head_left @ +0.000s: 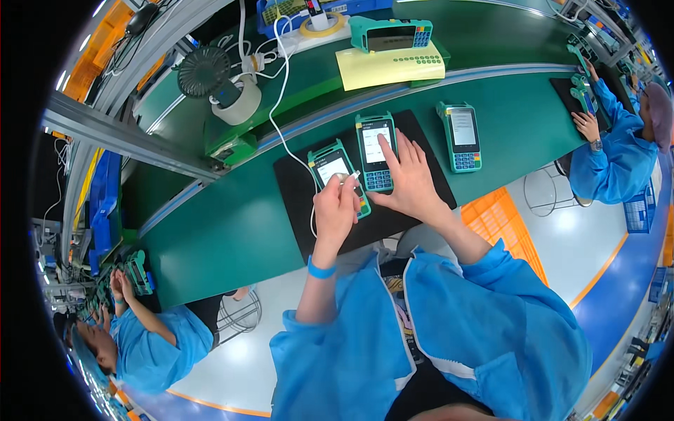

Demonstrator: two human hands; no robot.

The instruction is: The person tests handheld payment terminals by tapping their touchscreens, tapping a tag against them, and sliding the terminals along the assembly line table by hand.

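Card terminal (pixel 379 179) lies partly under right grip (pixel 413 184).

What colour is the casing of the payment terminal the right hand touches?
The payment terminal is cased in teal-green, clearest in the head view.

You get bright, fairly even light over the bench (pixel 217 245), and your left hand (pixel 333 210) and right hand (pixel 415 182) come out clear. White light streaks (pixel 86 42) show at the upper left rim. The floor (pixel 572 235) throws back soft white glare on both sides of you. Your screens (pixel 462 126) glow pale. Under the shelf (pixel 312 74) it goes darker. The lens bows straight edges, and detail shrinks and softens toward the black border.
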